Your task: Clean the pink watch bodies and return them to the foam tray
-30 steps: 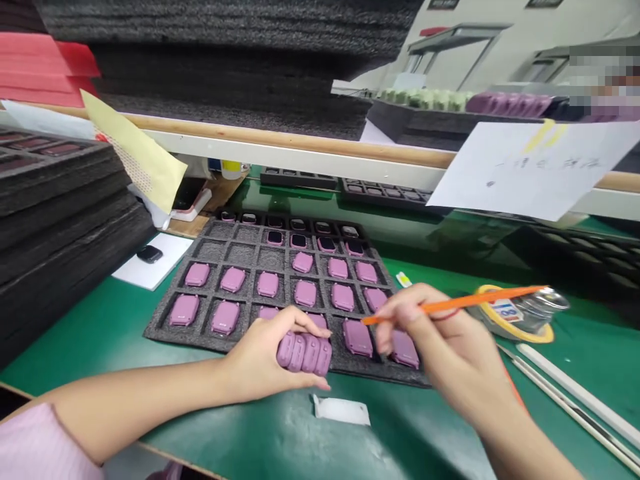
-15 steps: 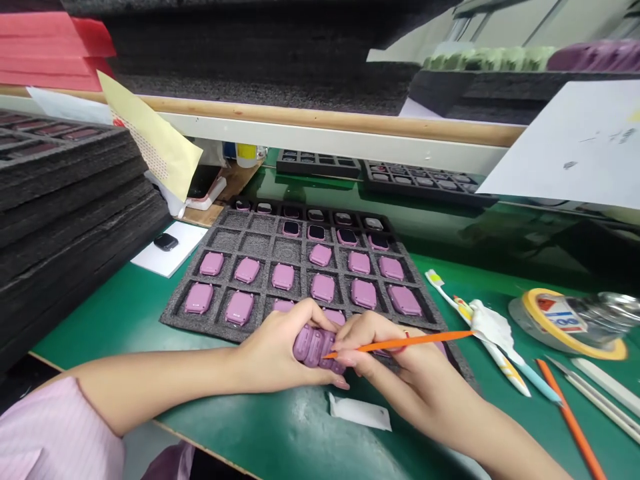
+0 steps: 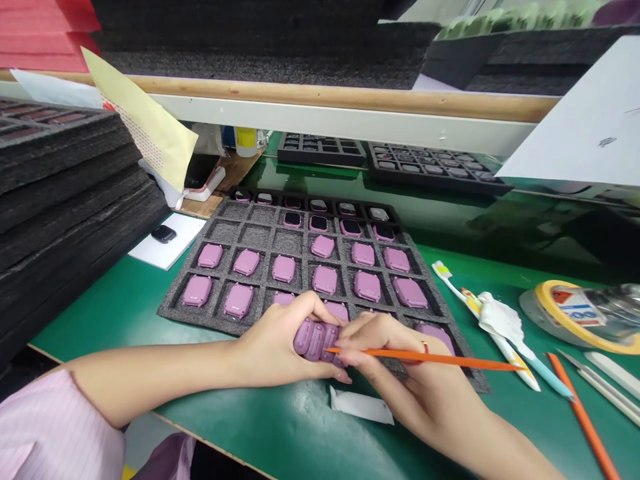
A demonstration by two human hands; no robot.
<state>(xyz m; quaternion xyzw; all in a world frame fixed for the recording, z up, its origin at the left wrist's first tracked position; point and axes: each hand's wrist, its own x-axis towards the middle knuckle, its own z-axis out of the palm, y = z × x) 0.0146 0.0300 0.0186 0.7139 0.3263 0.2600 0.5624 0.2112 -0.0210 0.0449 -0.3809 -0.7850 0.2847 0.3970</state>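
Purple rounded watch cases [image 3: 314,341], bunched in a row, grasped by left hand's [image 3: 275,340] fingers near front edge of black foam compartment tray [image 3: 256,237]. Right hand's [image 3: 425,397] fingers pinch slim pointed orange stick [image 3: 450,361], tip at the row; contact unclear. More purple cases [image 3: 284,269] lie in tray compartments. Flat white packet [image 3: 363,405] on glossy green surface [image 3: 100,320], between tray and surface's near edge.
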